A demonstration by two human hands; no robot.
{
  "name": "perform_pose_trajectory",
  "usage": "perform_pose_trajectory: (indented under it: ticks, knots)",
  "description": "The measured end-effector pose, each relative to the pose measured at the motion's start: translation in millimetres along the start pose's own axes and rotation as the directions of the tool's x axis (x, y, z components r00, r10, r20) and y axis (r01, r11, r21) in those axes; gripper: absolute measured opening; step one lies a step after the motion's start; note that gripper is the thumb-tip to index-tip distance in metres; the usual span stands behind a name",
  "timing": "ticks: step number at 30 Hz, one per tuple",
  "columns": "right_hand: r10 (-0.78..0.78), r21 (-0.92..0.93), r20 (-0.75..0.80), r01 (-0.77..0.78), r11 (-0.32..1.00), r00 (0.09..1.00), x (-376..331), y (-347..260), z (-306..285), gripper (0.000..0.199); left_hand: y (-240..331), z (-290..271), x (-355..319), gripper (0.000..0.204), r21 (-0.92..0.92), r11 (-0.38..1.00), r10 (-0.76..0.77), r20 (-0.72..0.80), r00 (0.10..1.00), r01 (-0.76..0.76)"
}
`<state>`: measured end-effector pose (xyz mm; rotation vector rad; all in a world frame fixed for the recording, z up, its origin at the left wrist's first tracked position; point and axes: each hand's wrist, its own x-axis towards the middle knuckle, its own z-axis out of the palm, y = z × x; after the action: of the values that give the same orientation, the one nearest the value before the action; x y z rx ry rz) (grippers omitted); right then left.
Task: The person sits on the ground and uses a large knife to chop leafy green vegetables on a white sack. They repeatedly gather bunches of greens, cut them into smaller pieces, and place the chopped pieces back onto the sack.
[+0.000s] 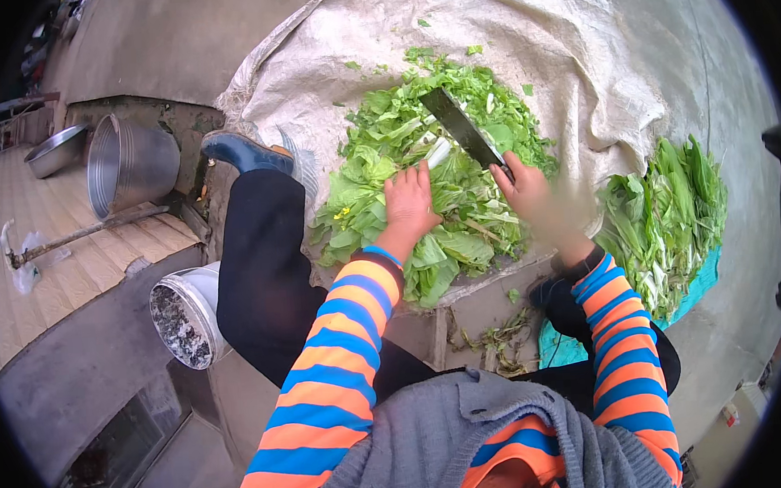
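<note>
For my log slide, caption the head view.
Left hand on leafy green vegetables atop whitish cloth; right hand gripping a dark rectangular metal cleaver.

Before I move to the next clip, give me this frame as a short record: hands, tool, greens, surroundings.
Left hand: on the leaf pile; grip unclear
Right hand: holds the cleaver by its handle
Pile: mostly on pale cloth, finer pieces at the far side
Right: long greens on teal sheet
Left: white bucket, metal pail
</note>
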<state>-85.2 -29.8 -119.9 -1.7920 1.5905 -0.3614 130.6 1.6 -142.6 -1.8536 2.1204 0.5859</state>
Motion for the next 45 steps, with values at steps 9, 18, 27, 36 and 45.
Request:
perform_pose_trajectory:
  ticks: [9,18,27,36,45]
  knots:
    - [0.141,-0.092,0.107,-0.131,0.987,0.984,24.9,10.1,21.2,0.030,0.1,-8.4,2.9,0.112,-0.013,1.000,-0.012,0.043,0.999,0.012]
    - [-0.145,-0.002,0.056,0.145,0.989,0.988,62.2,-17.9,-1.0,0.028,-0.9,2.0,-0.3,0.111,-0.065,0.998,-0.014,-0.041,0.999,0.011]
    - [0.005,-0.293,0.378,0.115,0.949,0.926,78.2,-12.7,13.8,0.031,-8.3,5.3,-0.4,0.109,-0.137,0.990,0.023,-0.065,0.998,-0.032]
    - [-0.052,-0.225,0.074,0.067,0.972,0.996,65.1,1.7,0.2,0.026,-8.3,5.2,0.5,0.108,-0.145,0.989,0.018,-0.045,0.999,-0.024]
    - [-0.004,-0.283,0.157,0.049,0.958,0.988,57.5,-0.8,-4.3,0.026,-9.0,8.1,1.7,0.107,-0.123,0.992,0.020,-0.063,0.998,-0.027]
